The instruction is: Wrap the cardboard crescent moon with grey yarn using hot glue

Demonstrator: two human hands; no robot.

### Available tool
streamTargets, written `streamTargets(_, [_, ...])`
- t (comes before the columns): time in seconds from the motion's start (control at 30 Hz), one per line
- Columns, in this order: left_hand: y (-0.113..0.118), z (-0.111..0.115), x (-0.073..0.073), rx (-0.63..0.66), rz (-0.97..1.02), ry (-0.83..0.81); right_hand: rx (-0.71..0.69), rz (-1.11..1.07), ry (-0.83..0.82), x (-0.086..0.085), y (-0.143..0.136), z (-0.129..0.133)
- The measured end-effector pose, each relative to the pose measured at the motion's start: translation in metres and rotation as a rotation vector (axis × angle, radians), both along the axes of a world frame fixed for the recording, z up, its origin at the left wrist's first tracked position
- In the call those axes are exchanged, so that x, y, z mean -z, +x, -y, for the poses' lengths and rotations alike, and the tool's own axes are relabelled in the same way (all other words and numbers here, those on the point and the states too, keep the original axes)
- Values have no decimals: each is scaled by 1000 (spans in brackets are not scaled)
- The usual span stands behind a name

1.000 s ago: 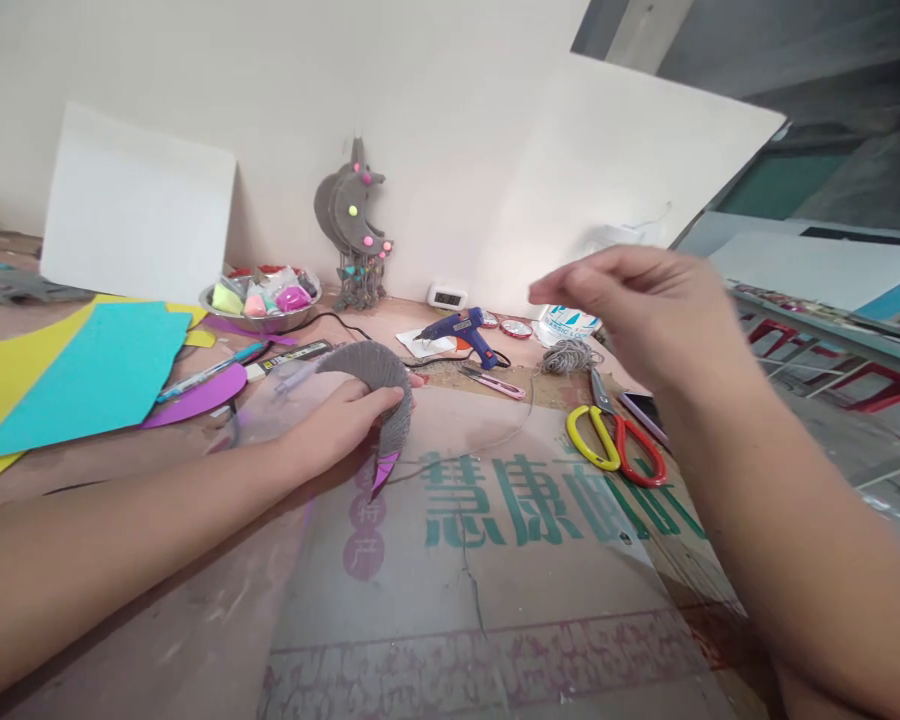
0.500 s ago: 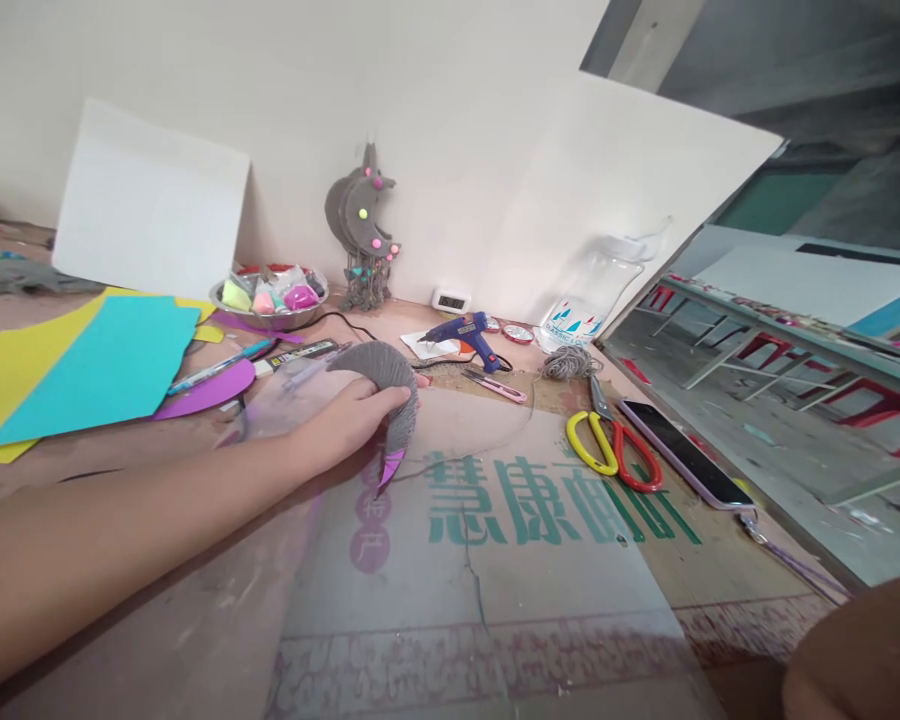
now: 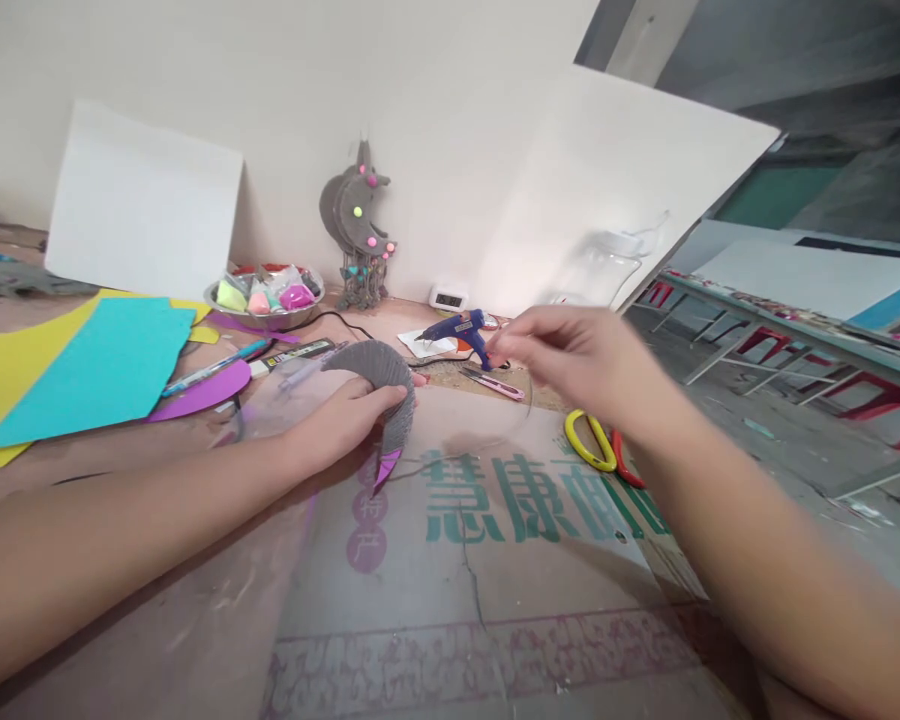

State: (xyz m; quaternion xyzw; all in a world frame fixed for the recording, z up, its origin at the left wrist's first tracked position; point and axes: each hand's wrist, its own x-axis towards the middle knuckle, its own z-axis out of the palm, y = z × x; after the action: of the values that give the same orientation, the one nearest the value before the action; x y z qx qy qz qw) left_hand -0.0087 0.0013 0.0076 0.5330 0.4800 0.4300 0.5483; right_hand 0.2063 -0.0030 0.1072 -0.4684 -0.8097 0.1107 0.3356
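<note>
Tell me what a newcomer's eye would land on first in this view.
Probably the purple-tipped gray crescent under the left hand, just left of center, and the moon-shaped ornament dotted with bright beads upright behind it. Next, the big cyan sheet over yellow ones at far left. On the right, the scissors' yellow and red handles stand out, partly hidden by the right forearm.

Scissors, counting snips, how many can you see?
2: pink snips in front of the blue glue gun; yellow and red scissors partly behind the right hand. Others may be hidden.
</note>
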Motion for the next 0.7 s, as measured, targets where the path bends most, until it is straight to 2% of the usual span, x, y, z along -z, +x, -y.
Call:
streamTargets(0.1, [0, 1, -4, 87, 106, -30, -50, 84, -79, 31, -22, -10])
streamTargets(0.2, [-1, 1, -9, 126, 137, -64, -53, 120, -82, 49, -29, -10])
streamTargets(0.37, [-3, 0, -11, 169, 176, -83, -120, 143, -101, 62, -34, -6])
streamTargets(0.53, [-2, 2, -7, 200, 228, -116, -71, 254, -64, 71, -35, -9])
streamTargets(0.6, [-1, 3, -6, 206, 205, -115, -89, 197, -126, 74, -35, -12])
streamTargets(0.7, [-1, 4, -8, 209, 159, -104, -146, 18, -310, 76, -36, -16])
